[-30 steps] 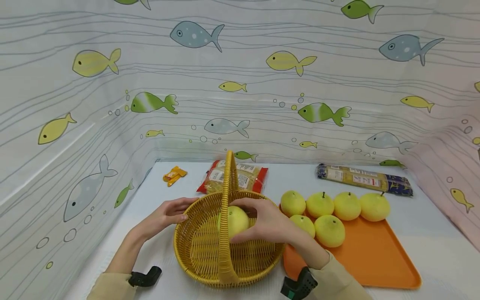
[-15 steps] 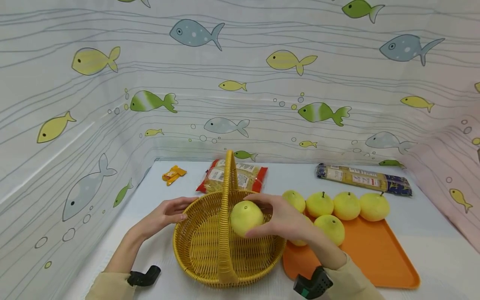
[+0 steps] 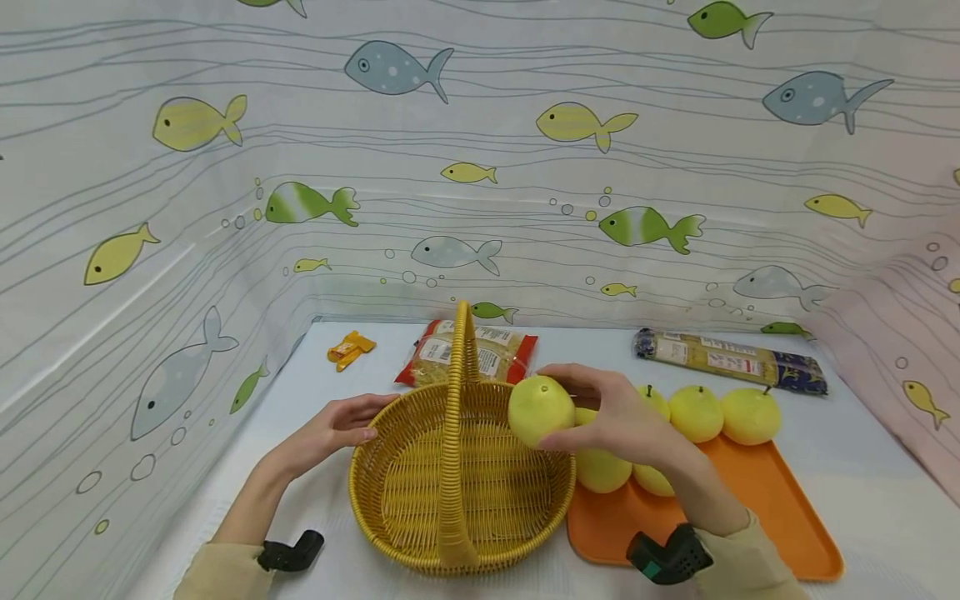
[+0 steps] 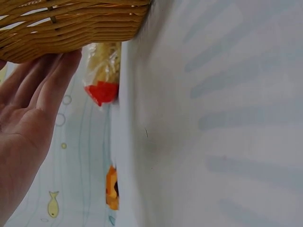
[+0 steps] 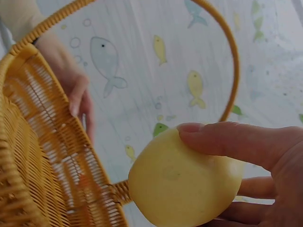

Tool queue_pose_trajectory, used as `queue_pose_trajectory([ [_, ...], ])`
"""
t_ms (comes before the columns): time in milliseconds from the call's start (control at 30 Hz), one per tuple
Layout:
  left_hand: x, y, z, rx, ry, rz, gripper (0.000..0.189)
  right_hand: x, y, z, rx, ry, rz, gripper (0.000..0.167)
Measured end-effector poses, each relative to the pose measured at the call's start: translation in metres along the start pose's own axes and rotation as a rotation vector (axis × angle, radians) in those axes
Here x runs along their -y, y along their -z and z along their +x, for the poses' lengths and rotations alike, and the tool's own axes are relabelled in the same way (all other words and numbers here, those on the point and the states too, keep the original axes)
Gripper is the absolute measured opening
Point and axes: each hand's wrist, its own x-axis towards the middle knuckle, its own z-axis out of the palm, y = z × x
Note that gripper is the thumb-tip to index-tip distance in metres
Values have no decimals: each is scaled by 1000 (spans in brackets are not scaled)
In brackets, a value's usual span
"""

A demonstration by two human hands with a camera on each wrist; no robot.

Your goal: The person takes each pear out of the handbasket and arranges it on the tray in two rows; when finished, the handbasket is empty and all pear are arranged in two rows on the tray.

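Note:
My right hand [image 3: 622, 417] grips a round yellow pear [image 3: 540, 412] above the right rim of a wicker basket [image 3: 405, 546] with a tall arched handle. In the right wrist view, the thumb lies across the side of the pear [image 5: 184, 184], with other fingers behind it. At the basket's left rim, my left hand [image 3: 330, 429] rests against the wicker. The left wrist view shows its fingers [image 4: 47, 85] fairly straight along the outside of the basket [image 4: 94, 23]. Several more yellow pears [image 3: 696, 413] sit on an orange tray [image 3: 795, 533] to the right, partly covered by my right hand and arm.
Behind the basket lies a clear bag with red ends [image 3: 517, 367]. Small orange packets [image 3: 350, 350] lie at the back left, and a long noodle pack [image 3: 731, 358] at the back right. A fish-printed curtain [image 3: 525, 192] encloses the white table.
The right hand has lifted the pear from inside the basket, up and rightward to above its right rim. The left hand and the basket have stayed in place.

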Motion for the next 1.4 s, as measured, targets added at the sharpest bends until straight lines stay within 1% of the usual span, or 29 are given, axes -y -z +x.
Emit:
queue_pose_trajectory([
  [100,-1,0,0,0,-1,4,51,-1,11,-5,-29,-10,-20,72],
  [267,-1,0,0,-5,2,13,51,-3,27,-13,-44,-22,-41,70],
  [533,-1,-1,1,0,2,7,50,-7,44,-23,-72,-66,-64,71],
  [733,0,-2,2,5,1,1,51,-10,57,-31,-105,-80,-128,71],
  [900,0,-2,3,3,7,3,51,-10,69,-39,-139,-97,-175,71],
  [1033,-1,0,2,0,13,9,51,-13,83,-47,-172,-100,-177,70],
  [1233,-3,0,1,-9,17,17,51,-18,101,-53,-234,-140,-212,72],
  [1400,-1,-1,0,-3,4,6,51,-21,111,-56,-249,-169,-239,70],
])
